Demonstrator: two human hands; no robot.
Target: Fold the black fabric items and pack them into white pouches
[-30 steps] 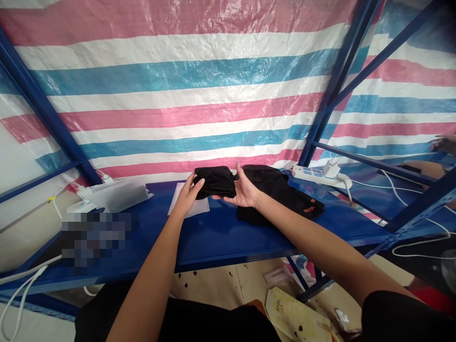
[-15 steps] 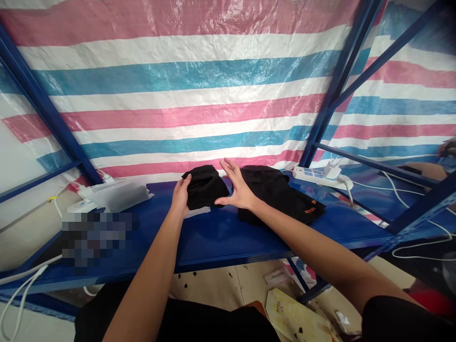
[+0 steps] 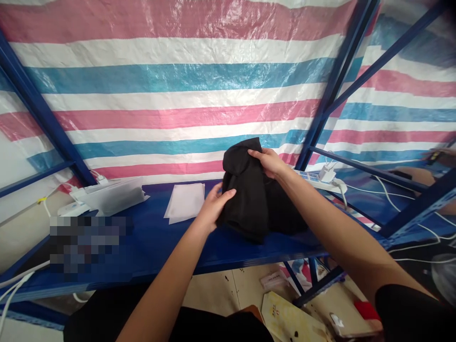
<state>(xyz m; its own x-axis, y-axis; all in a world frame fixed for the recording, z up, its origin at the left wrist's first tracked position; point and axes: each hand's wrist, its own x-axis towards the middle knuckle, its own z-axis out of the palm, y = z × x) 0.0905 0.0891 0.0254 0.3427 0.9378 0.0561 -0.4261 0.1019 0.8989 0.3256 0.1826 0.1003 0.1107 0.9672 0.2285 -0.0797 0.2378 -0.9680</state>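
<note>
A black cloth item [image 3: 247,194] is held up over the blue shelf, hanging in loose folds. My left hand [image 3: 217,204] grips its left side, thumb on the front. Higher up, my right hand [image 3: 267,160] pinches the cloth near its top right corner. More black cloth [image 3: 287,209] lies on the shelf just behind and to the right, partly covered by my right forearm. White sheets or thin bags [image 3: 185,202] lie flat to the left of my left hand.
The blue shelf [image 3: 149,247] has upright posts at both sides. A translucent white packet [image 3: 121,194] and a blurred patch are at left. A white power strip [image 3: 320,180] with cables sits at right. Another person's arm shows at far right. A yellow box [image 3: 288,316] stands below.
Both hands have moved right. The folded black cloth at left has left its spot, uncovering the white sheets. My right hand, spread before, now grips cloth, which hangs raised and unfolded.
</note>
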